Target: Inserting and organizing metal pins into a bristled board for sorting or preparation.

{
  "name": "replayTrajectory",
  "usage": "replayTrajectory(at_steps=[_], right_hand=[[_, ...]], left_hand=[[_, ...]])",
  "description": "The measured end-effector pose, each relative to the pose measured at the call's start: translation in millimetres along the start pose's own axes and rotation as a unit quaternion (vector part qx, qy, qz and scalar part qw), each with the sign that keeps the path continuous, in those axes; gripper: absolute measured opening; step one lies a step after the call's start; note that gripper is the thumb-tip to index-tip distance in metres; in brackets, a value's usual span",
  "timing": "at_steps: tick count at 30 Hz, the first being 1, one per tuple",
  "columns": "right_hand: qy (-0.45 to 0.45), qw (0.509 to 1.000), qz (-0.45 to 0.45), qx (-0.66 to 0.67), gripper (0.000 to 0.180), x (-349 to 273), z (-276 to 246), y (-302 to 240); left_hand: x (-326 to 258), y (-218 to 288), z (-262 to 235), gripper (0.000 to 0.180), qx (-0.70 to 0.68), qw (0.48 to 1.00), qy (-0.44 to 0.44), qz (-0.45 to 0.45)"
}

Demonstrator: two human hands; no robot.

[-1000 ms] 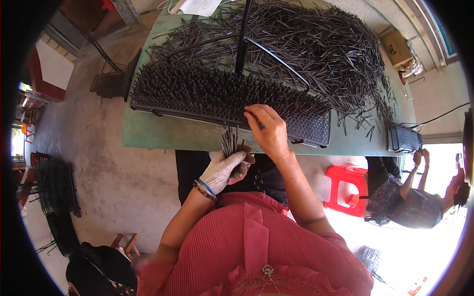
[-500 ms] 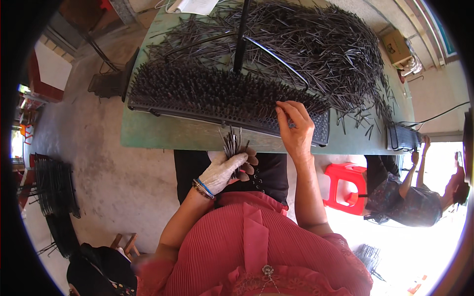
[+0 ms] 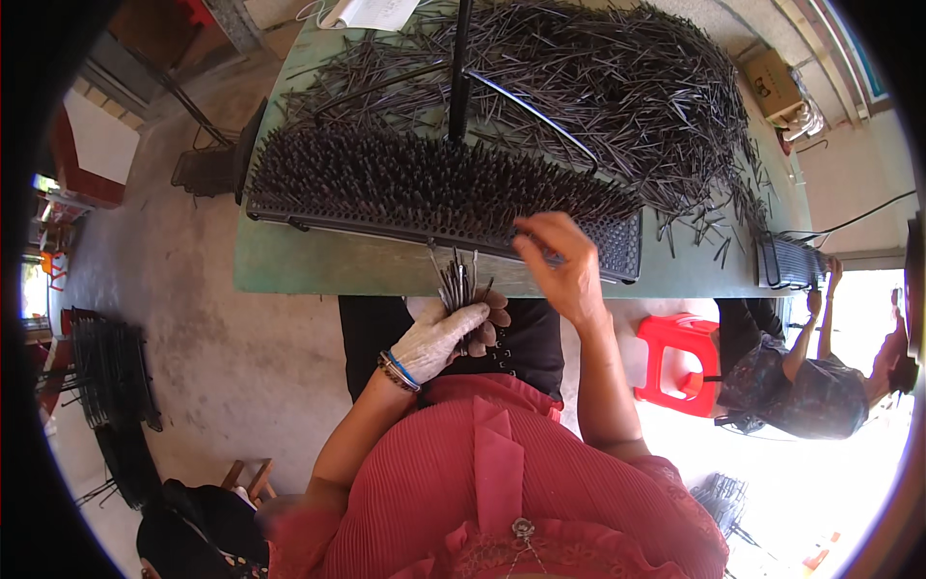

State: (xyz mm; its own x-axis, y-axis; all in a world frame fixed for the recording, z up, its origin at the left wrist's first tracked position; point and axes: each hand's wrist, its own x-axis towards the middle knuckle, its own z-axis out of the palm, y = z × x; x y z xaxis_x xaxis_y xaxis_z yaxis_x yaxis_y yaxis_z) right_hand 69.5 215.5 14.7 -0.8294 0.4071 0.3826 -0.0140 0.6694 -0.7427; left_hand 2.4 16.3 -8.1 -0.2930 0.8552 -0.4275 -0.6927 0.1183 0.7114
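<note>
My left hand (image 3: 439, 338), in a pale glove with brown fingertips, is closed around a bundle of thin dark sticks (image 3: 460, 287) just off the table's near edge. Bare and curled, my right hand (image 3: 567, 268) hovers at the front edge of a long black perforated rack (image 3: 617, 253), thumb and fingertips close together. Whatever lies between those fingertips is too small to make out. Dense rows of upright dark sticks (image 3: 386, 183) fill most of the rack; holes at its right end stand bare.
Behind the rack, loose dark sticks (image 3: 617, 96) lie heaped on the green table (image 3: 328, 270). A black post (image 3: 461, 82) rises with slanting rods. At right, a person (image 3: 796, 386) works at another rack (image 3: 786, 261) near a red stool (image 3: 675, 362). A cardboard box (image 3: 772, 82) stands far right.
My right hand has moved left and slightly down along the rack's front, its fingers curling in more. My left hand keeps the bundle in nearly the same place.
</note>
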Motion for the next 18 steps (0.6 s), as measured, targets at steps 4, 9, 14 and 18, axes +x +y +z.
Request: replayTrajectory(at_steps=[4,9,14,18], right_hand=[[-0.156,0.973,0.114,0.128,0.027,-17,9,-13],[-0.158,0.943,0.198,0.215,0.025,-26,15,-2],[-0.177,0.955,0.148,0.183,0.018,-23,5,-7],[-0.188,0.934,0.191,0.236,0.019,-27,9,-1]], left_hand=[[-2,5,6,0.026,0.014,1.000,-0.008,0.007],[-2,7,12,0.023,0.016,1.000,0.009,-0.002],[-1,2,5,0.025,-0.017,1.000,0.007,0.005],[-3,7,14,0.027,-0.003,1.000,0.010,-0.011]])
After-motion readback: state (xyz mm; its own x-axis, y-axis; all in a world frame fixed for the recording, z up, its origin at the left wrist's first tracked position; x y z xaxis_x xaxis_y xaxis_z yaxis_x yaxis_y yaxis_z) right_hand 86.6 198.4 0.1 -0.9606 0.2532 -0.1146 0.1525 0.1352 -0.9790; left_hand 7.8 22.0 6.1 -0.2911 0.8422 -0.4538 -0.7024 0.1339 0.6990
